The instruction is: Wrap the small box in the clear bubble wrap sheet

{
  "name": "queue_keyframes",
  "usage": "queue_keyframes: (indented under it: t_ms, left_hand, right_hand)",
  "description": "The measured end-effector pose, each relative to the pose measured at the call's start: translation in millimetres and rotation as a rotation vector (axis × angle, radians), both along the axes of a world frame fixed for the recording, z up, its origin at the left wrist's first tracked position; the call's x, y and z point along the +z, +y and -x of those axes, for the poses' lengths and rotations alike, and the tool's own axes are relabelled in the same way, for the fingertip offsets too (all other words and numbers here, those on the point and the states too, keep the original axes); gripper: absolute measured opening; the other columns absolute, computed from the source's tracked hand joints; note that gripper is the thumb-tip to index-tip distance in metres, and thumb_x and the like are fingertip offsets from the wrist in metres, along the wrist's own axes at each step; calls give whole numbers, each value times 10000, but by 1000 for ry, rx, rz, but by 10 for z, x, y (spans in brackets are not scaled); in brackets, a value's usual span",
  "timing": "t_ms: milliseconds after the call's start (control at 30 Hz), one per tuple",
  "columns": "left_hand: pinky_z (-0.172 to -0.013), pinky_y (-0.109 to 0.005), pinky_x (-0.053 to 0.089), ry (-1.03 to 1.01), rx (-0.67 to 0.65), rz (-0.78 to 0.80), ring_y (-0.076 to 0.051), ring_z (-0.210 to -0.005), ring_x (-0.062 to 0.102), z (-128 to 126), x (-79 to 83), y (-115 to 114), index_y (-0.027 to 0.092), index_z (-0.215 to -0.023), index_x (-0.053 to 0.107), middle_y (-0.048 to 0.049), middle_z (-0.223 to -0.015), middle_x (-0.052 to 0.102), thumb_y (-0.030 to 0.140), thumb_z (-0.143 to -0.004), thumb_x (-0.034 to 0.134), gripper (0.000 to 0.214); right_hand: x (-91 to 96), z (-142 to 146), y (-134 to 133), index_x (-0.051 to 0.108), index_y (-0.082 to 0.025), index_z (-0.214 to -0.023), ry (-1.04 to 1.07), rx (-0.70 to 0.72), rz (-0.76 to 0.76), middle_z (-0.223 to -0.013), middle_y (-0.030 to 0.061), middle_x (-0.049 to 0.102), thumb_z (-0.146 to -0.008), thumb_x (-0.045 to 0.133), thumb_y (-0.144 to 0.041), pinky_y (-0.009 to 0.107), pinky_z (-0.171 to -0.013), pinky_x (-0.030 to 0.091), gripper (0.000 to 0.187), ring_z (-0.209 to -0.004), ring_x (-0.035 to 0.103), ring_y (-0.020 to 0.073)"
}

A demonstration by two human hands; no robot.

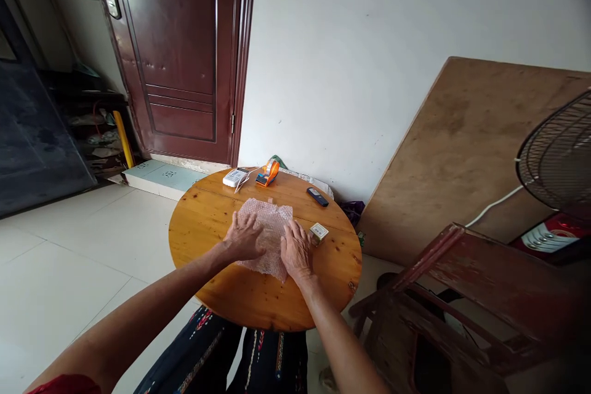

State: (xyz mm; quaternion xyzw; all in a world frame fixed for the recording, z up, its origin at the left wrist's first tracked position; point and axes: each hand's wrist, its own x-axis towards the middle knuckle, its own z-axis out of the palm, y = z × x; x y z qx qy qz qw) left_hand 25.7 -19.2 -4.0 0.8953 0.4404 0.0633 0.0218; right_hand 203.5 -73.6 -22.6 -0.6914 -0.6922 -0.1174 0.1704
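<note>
A sheet of pinkish bubble wrap [270, 220] lies spread on the round wooden table [217, 286]. My left hand [244, 238] rests on its left side, palm down with the fingers stretched out. On the right edge of the sheet lies my right hand [297, 250], also flat with its fingers extended. Just right of that hand sits a small box [318, 232] with a white label on top, apart from the fingers. Neither hand grips anything.
Toward the table's far side are an orange tape dispenser [268, 173], a white device with a cable [235, 177] and a dark remote-like handset [317, 196]. A wooden chair [462, 295] and a fan [558, 154] stand to the right. A white wall rises behind.
</note>
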Motion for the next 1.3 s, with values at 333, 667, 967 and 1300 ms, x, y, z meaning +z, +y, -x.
queue_keyframes:
  t_ms: [333,667,967,1300]
  left_hand:
    - [-1094,-741,116,-195,-123,104,-407,-1442,201,49,-187,28,263,-1419,449,-144,-1558,314,659,-857,437,688]
    - [-1096,-748,34,-233,-145,165,-434,-1461,126,26,-233,26,230,-1440,431,-163,-1581,263,662,-849,422,732]
    - [-1101,-737,40,-185,-151,150,-417,-1459,147,53,-221,35,245,-1438,431,-153,-1575,281,671,-859,402,719]
    - [-1104,-724,78,-205,-143,108,-403,-1453,172,61,-312,77,290,-1411,448,-119,-1565,309,696,-838,420,703]
  right_hand:
    - [232,-108,564,581,-152,-1266,-38,-82,271,-1304,141,603,-976,385,-315,365,-977,385,386,-1202,540,257]
    - [326,-50,593,573,-173,-1274,-115,-99,321,-1360,135,572,-962,431,-320,409,-1012,339,373,-1261,486,267]
    - [484,-374,280,547,-173,-1304,-35,-290,138,-1438,141,494,-898,499,-288,442,-1056,296,425,-1337,407,285]
    - [558,-742,94,552,-176,-1268,220,-455,187,-1128,116,689,-792,617,-344,341,-804,472,509,-994,648,265]
